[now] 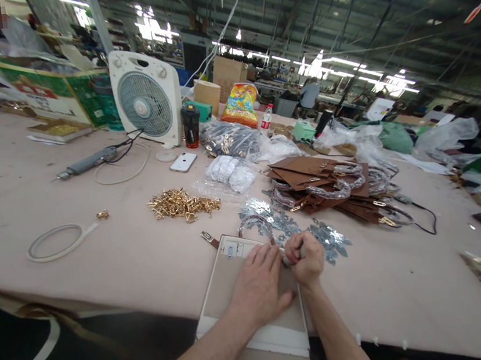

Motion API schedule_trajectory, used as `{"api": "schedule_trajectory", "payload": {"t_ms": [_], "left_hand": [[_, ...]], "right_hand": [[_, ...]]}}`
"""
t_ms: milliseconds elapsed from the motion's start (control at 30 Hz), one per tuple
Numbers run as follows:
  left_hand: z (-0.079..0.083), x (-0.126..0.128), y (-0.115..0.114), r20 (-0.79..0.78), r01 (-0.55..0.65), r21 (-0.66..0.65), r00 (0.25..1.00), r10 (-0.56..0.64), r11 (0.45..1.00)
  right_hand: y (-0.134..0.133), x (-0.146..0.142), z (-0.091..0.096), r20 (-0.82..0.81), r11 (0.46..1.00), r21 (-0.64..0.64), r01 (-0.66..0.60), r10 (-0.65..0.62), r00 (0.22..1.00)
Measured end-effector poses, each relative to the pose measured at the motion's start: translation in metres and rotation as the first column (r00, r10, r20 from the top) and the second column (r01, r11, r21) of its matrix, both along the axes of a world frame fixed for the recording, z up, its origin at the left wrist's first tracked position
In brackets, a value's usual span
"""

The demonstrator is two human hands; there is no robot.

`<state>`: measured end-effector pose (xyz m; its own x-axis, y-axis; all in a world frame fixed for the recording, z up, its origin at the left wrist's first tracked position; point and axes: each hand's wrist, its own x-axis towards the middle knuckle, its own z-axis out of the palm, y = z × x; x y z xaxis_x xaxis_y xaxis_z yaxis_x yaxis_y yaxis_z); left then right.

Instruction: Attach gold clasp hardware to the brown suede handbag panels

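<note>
A beige-lined bag panel [223, 290] with white edging lies at the table's front edge, its lower part hanging toward me. My left hand [257, 286] rests flat on it, fingers stretched toward the top edge. Beside those fingertips my right hand [306, 256] is closed in a fist around a tool, of which only a little of the pale handle shows; its working end is hidden. A brown handle [254, 219] arches beyond the panel's top, and a brown strap with a gold buckle [209, 239] sticks out at the left. Flat silver metal plates [329, 239] are scattered just behind my right hand.
Gold fasteners [182, 204] form a pile beyond the panel. Brown bags [310, 180] are stacked at the right. Farther left are a tape roll [55, 243], a corded electric screwdriver [89, 162], a phone [183, 162] and a box fan [147, 98]. A person [23, 34] is at the far left.
</note>
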<state>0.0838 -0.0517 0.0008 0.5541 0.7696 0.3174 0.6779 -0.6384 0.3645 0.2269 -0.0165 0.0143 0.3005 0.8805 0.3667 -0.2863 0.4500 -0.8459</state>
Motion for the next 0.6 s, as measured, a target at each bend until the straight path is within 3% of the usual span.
{"api": "schedule_trajectory", "payload": {"t_ms": [167,233,400,600], "left_hand": [[0.003,-0.002,-0.001,-0.015,0.001,-0.001,1.0,-0.001,1.0],[0.002,-0.002,-0.001,-0.013,-0.001,0.0,1.0,0.001,1.0],[0.001,-0.001,-0.001,0.002,-0.004,-0.004,1.0,0.004,1.0],[0.004,-0.003,-0.001,-0.002,0.01,-0.027,1.0,-0.01,1.0]], "right_hand": [[-0.002,0.01,0.023,-0.105,0.992,0.095,0.08,-0.07,0.992],[-0.002,0.008,0.021,-0.095,0.993,0.09,0.078,-0.07,0.993],[0.0,0.003,0.008,-0.048,0.997,-0.061,-0.042,0.039,0.998],[-0.001,0.005,0.019,-0.07,0.996,0.078,0.045,-0.039,0.997]]}}
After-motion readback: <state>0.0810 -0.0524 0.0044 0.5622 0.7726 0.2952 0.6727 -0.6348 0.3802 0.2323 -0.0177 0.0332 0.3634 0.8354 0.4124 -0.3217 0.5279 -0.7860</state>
